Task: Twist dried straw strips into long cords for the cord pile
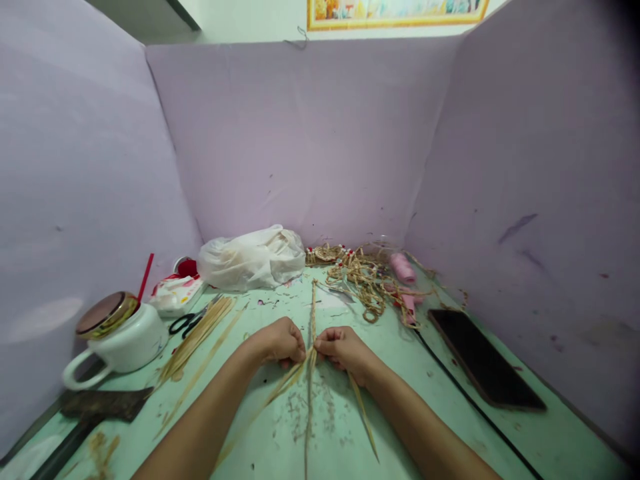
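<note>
A narrow straw braid [313, 313] runs away from me along the middle of the green table, its loose strands fanning toward me. My left hand [285, 341] is closed on strands at the left of the braid's near end, and their tails trail down to the lower left. On the other side my right hand [345, 350] pinches a strand close to the braid; a straw tail [364, 417] comes out below that hand. Between the hands a thin strand [309, 413] hangs straight toward the table's front. My fingers partly hide where the strands cross.
At left lie a bundle of straw strips [200, 333], black scissors [184, 323], a white mug [130, 340] and a hammer-like tool [100, 405]. Behind sit a plastic bag [253, 259] and tangled braided cord [363, 280]. A pink glue gun [409, 303], pink thread spool [403, 267] and phone [485, 357] are right.
</note>
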### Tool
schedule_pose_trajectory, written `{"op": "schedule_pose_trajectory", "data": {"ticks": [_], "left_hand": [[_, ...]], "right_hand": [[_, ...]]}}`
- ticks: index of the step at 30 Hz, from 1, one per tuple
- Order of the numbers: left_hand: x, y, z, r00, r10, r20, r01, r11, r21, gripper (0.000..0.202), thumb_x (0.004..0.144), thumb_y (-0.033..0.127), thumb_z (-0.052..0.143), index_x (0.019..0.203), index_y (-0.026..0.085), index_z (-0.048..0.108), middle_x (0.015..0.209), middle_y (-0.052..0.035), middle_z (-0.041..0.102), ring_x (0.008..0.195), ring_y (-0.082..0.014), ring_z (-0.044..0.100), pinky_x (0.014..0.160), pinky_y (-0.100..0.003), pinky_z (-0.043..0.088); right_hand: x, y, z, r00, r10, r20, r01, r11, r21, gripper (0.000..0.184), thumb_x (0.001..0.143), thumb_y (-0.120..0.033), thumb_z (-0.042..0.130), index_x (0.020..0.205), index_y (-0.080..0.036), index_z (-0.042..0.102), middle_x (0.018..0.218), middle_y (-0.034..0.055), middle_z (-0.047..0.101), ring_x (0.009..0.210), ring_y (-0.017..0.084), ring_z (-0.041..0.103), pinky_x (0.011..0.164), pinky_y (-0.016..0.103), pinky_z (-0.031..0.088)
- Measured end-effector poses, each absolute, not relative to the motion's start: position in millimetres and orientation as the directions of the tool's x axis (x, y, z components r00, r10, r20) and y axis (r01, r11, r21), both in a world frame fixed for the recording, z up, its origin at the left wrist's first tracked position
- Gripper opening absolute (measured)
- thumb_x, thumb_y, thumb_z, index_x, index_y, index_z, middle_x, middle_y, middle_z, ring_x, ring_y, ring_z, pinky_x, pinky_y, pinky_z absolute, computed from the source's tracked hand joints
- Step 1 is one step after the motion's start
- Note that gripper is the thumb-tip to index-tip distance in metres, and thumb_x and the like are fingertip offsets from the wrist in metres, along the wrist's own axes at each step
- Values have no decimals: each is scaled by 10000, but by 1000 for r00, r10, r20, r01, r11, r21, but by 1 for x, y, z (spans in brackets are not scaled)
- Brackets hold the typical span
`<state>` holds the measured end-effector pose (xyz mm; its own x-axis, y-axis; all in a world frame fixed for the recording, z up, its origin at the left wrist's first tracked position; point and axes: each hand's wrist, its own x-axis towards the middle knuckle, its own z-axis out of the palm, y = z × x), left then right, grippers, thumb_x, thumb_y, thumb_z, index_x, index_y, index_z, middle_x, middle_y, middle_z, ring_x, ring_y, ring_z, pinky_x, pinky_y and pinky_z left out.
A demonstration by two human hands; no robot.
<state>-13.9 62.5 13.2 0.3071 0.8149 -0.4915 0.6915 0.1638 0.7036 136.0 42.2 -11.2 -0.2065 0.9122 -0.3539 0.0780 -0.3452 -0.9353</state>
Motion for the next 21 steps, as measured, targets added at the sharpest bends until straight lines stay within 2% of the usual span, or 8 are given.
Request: {"op": "schedule_pose_trajectory", "data": {"ticks": [9,17,21], "left_hand": [[-12,60,14,307,835,-456,612,194,767,63,511,184,569,536,126,567,358,31,447,337,-82,411,349,-187,251],[-13,67,4,304,797,-521,548,301,780,151,544,246,570,586,108,616,386,-14,519,309,-79,401,349,-197,269],[-12,68,-1,267,818,-509,538,311,783,130,536,244,566,534,116,590,345,10,455,294,-66,351,328,-195,214]], "right_hand": [[137,43,-13,-201,918,-343,64,-337,-939,81,650,-135,540,572,-125,521,418,-41,489,318,25,259,354,185,153],[137,44,-14,-227,915,-334,54,-331,-942,82,646,-168,563,582,-128,532,433,-40,501,327,29,257,357,194,144],[138,44,-15,-217,916,-337,58,-332,-941,77,648,-162,557,581,-132,535,427,-44,498,332,33,267,358,192,157]]}}
